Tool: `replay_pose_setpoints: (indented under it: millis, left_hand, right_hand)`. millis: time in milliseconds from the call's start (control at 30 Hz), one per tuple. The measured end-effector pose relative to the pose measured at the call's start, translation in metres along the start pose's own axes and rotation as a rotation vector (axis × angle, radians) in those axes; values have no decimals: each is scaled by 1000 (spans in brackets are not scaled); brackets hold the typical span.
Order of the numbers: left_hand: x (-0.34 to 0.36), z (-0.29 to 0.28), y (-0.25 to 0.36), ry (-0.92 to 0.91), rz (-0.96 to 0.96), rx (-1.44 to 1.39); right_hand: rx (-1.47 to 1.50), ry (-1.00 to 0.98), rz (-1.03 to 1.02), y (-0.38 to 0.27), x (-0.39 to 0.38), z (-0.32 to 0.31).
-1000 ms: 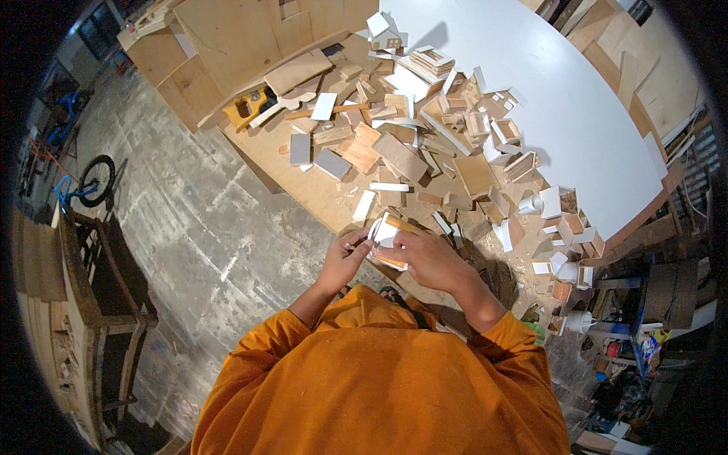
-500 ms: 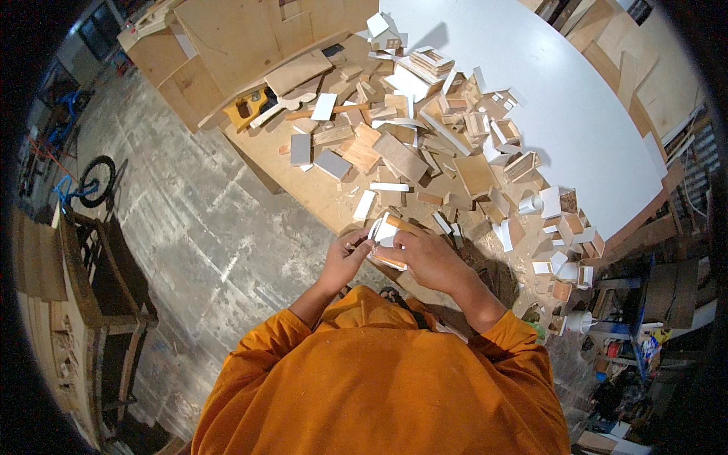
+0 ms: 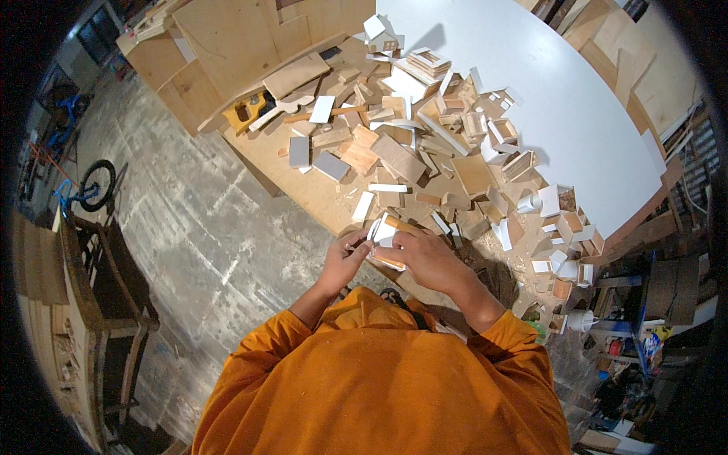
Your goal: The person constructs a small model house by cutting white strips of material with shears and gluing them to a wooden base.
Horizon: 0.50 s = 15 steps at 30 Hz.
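Observation:
Close in front of my body, at the table's near edge, I hold a small white and wood-brown box-like piece [image 3: 385,230]. My left hand [image 3: 346,258] is closed on its left side, the fingertips pinching its edge. From the right, my right hand [image 3: 422,256] grips the same piece, thumb and fingers bent over it. The fingers cover much of the piece, so its full shape cannot be made out. Just beyond it lie a white strip [image 3: 363,206] and another white-topped strip [image 3: 389,187].
Wooden offcuts [image 3: 402,158] are heaped across the wooden table [image 3: 262,161]. A yellow-handled saw [image 3: 244,112] lies at the far left, a small model house [image 3: 379,34] at the back. Small open boxes [image 3: 558,199] and a white cup [image 3: 529,202] sit to the right, beside a white board [image 3: 546,98].
Both hands stay in almost the same place on the piece, with only a slight shift of the fingers. The view has moved very slightly.

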<state>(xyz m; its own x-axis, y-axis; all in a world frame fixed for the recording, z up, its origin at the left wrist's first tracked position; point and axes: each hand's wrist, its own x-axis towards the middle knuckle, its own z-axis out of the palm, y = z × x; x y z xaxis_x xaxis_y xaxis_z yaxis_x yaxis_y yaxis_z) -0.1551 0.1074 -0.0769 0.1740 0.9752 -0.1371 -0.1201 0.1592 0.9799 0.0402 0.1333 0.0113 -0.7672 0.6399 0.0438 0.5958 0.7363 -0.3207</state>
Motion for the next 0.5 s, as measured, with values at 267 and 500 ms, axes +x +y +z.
replay_pose_setpoints:
  millis: [267, 500]
  left_hand:
    - [2, -4, 0, -6, 19, -60]
    - [2, -1, 2, 55, -53, -6]
  right_hand:
    - [57, -39, 41, -2, -3, 1]
    - [92, -52, 79, 0, -4, 2]
